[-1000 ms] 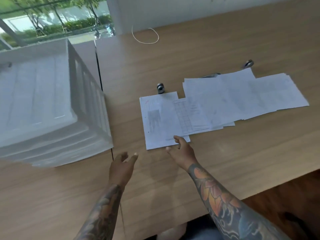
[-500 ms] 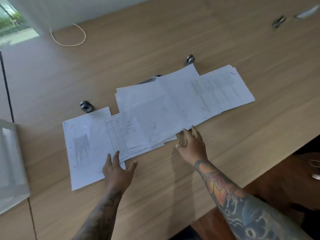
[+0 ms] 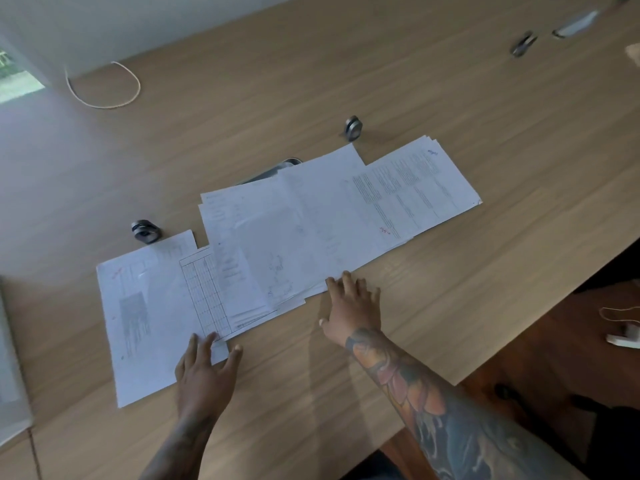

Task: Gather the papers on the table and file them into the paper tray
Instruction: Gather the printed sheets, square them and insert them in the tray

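Several white printed papers (image 3: 298, 233) lie fanned out in an overlapping row across the wooden table (image 3: 450, 109). My left hand (image 3: 204, 368) lies flat, fingers spread, with its fingertips on the near edge of the leftmost sheet (image 3: 145, 317). My right hand (image 3: 351, 308) rests palm down on the table, its fingertips touching the near edge of the middle sheets. Neither hand grips anything. Only a sliver of the white paper tray (image 3: 8, 368) shows at the left edge.
Small round metal pieces sit beside the papers, one (image 3: 144, 231) at the left and one (image 3: 353, 126) behind them. A white cord loop (image 3: 104, 86) lies at the back left. More metal items (image 3: 523, 45) lie far right. The table edge runs diagonally at the right.
The view has swung right, so the tray has almost left the frame. My left hand came forward onto the leftmost sheet. My right hand shifted right along the papers' near edge.
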